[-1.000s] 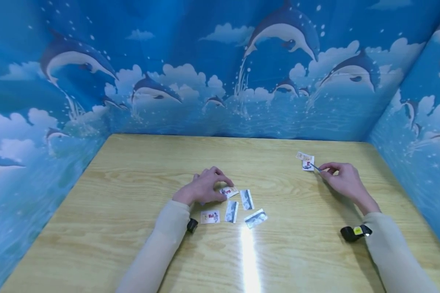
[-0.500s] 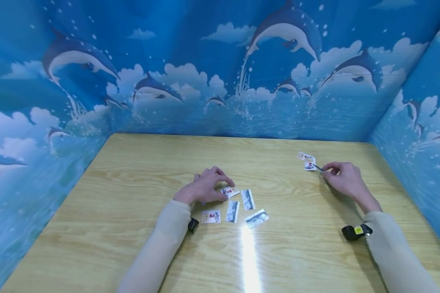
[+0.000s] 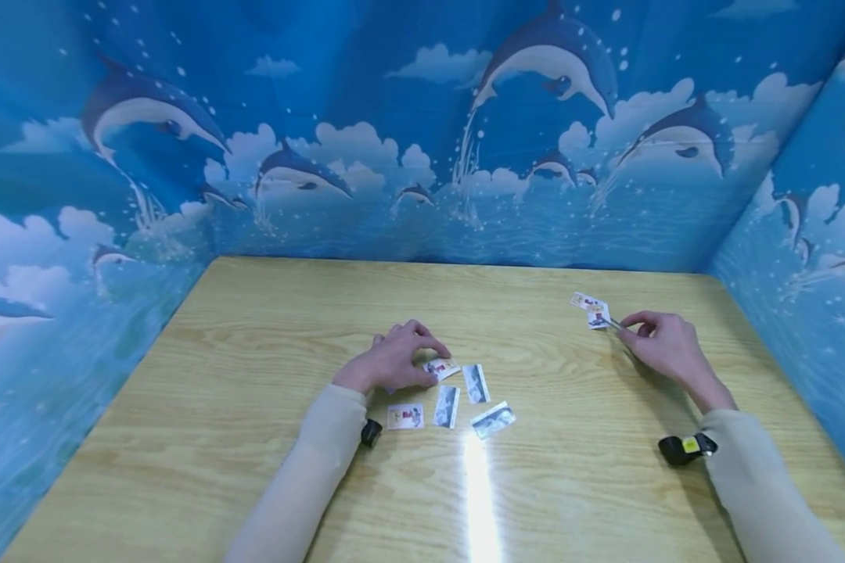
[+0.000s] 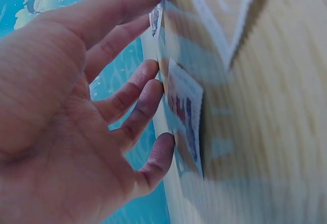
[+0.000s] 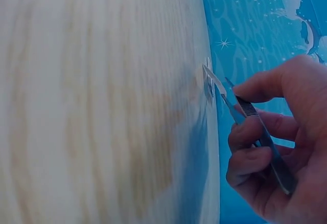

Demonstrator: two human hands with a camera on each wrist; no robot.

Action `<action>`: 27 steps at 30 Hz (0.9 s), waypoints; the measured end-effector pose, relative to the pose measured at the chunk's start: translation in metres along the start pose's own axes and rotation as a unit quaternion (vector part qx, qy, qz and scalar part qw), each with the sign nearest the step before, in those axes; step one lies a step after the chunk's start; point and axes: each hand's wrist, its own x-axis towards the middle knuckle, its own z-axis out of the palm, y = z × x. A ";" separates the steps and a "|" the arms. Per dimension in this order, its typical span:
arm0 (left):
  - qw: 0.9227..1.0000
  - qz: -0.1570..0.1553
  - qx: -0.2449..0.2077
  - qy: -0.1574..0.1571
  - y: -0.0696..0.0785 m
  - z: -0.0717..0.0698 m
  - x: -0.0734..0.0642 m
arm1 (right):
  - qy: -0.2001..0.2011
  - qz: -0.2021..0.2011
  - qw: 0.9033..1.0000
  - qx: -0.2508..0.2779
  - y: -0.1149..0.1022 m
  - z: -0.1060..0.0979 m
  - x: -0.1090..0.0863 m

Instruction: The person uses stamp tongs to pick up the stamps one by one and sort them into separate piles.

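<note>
My right hand (image 3: 665, 344) grips metal tweezers (image 5: 263, 137) between thumb and fingers. In the right wrist view the tweezers' tips stand apart. In the head view they reach the right edge of a small picture stamp (image 3: 597, 316), which overlaps another stamp (image 3: 581, 299) at the back right. My left hand (image 3: 397, 356) rests its fingertips on the table, thumb and forefinger spread around a stamp (image 3: 440, 368). In the left wrist view its fingers are gently bent beside a stamp with a perforated edge (image 4: 186, 112).
Near my left hand lie several loose stamps: a colourful one (image 3: 404, 417) and grey ones, among them an upright one (image 3: 446, 407), one at the right (image 3: 475, 384) and a slanted one (image 3: 494, 421). The wooden table (image 3: 324, 297) meets blue dolphin-print cloth (image 3: 394, 195) at its back edge.
The stamp at the tweezers' tips has shifted and turned slightly, and the tweezers have turned a little in my right hand. My left hand stays in place.
</note>
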 end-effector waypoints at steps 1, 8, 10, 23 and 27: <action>1.000 0.000 -0.001 0.000 0.000 0.000 0.000 | -0.001 -0.001 1.000 0.000 0.000 0.000 0.000; 1.000 0.003 -0.001 -0.002 -0.002 0.000 0.000 | -0.014 -0.020 0.999 -0.028 0.003 -0.006 0.001; 1.000 0.003 0.000 -0.003 -0.002 0.000 0.001 | -0.008 -0.032 0.999 -0.042 0.005 -0.008 0.001; 1.000 0.003 0.003 -0.002 -0.004 0.001 0.002 | 0.037 -0.119 0.992 0.000 0.000 -0.001 -0.008; 1.000 0.005 0.005 0.000 -0.003 0.001 0.002 | 0.043 -0.163 0.986 0.009 -0.007 0.006 -0.010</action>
